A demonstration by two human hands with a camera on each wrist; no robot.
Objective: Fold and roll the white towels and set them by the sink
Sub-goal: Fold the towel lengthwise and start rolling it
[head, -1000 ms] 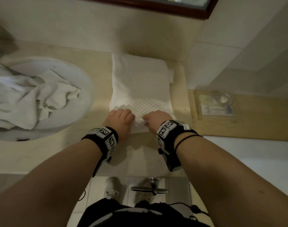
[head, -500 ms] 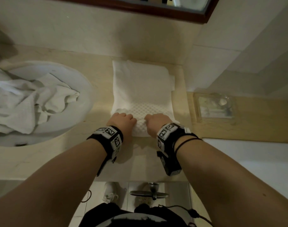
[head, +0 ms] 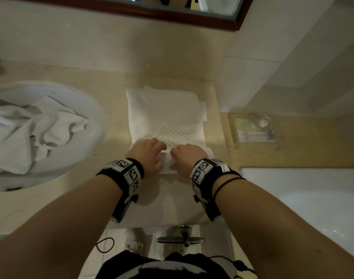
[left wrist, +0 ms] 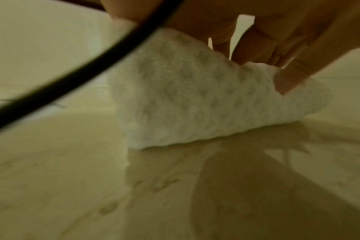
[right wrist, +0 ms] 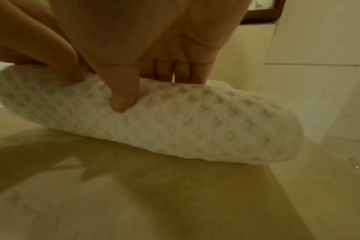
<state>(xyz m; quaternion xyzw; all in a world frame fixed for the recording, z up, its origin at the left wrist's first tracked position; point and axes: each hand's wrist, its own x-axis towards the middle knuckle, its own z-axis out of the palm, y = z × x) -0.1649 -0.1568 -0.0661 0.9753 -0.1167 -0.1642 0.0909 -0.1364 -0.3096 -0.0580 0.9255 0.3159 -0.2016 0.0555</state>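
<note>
A beige stone counter (head: 111,81) fills the middle of the head view. At left, a round white sink (head: 95,125) holds 1 crumpled white towel (head: 41,127). At centre lies 1 folded white waffle-weave towel (head: 164,115), its near end rolled. The left hand (head: 148,156) and right hand (head: 187,158) curl over that roll, gripping it.

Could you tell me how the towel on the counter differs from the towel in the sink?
The towel on the counter lies folded flat in a strip; the towel in the sink is crumpled. The left hand and right hand grip the counter towel's rolled near end; nothing touches the sink towel. Both are white.
</note>
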